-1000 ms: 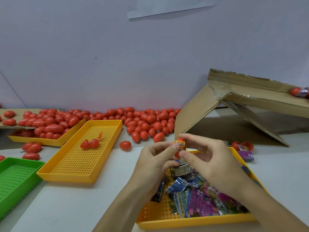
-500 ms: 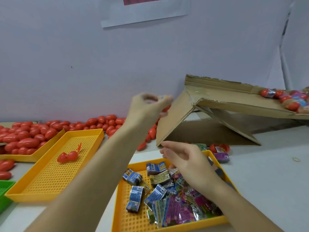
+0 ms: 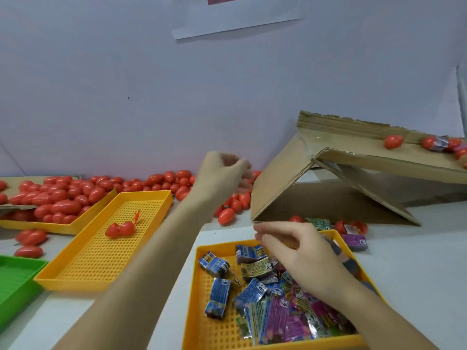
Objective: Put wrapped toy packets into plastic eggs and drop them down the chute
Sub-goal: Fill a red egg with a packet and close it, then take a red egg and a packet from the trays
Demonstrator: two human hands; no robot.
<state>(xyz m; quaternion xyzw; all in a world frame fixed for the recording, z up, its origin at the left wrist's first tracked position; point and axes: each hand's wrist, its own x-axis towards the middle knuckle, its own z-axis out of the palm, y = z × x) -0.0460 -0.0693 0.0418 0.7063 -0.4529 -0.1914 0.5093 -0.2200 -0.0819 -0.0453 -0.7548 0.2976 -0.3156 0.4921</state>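
A red plastic egg [image 3: 393, 141] lies on the sloping cardboard chute [image 3: 353, 147], apart from both hands. My left hand [image 3: 222, 173] is raised just left of the chute, fingers loosely curled and holding nothing. My right hand [image 3: 298, 251] hovers over the yellow tray [image 3: 199, 286] of wrapped toy packets [image 3: 217, 296], fingers relaxed and empty. More filled eggs [image 3: 434, 142] gather at the chute's right end.
A large pile of red eggs [image 3: 63, 195] runs along the wall and fills a tray at far left. A long yellow tray [image 3: 101, 261] holds one opened egg [image 3: 120, 229]. A green tray [image 3: 15, 279] sits at lower left. Open egg halves [image 3: 351, 227] and a purple packet [image 3: 355, 242] lie under the chute.
Both hands held an egg together a second ago. My left hand then lifted it toward the chute and let go; the egg now lies on the chute. My right hand dropped over the packets.
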